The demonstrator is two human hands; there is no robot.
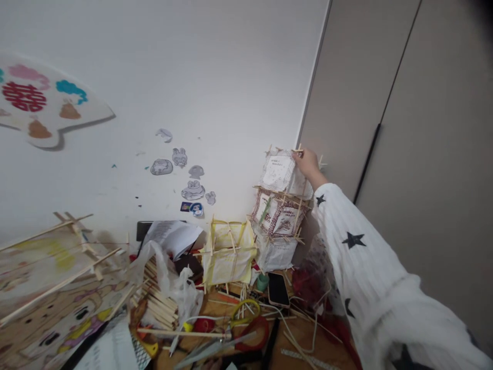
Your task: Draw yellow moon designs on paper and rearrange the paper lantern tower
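Observation:
My right hand point(308, 163) reaches out in a white sleeve with dark stars. Its fingers are pinched on the top corner of a white paper lantern point(278, 172) with a wooden stick frame. The lantern sits at the top of a stack. Below it is a brown-patterned paper lantern point(275, 213), and a whitish one point(276, 254) stands at the bottom. Just left of the stack is a yellow paper lantern point(229, 262) framed with sticks. My left hand is not in view.
A cluttered table holds a phone point(278, 289), yellow-handled scissors point(246, 310), red-handled scissors point(260, 331) and a plastic bag of wooden sticks point(164, 303). A large stick-and-paper piece point(42, 259) lies left. Behind are a wall with stickers and a cabinet door point(431, 154).

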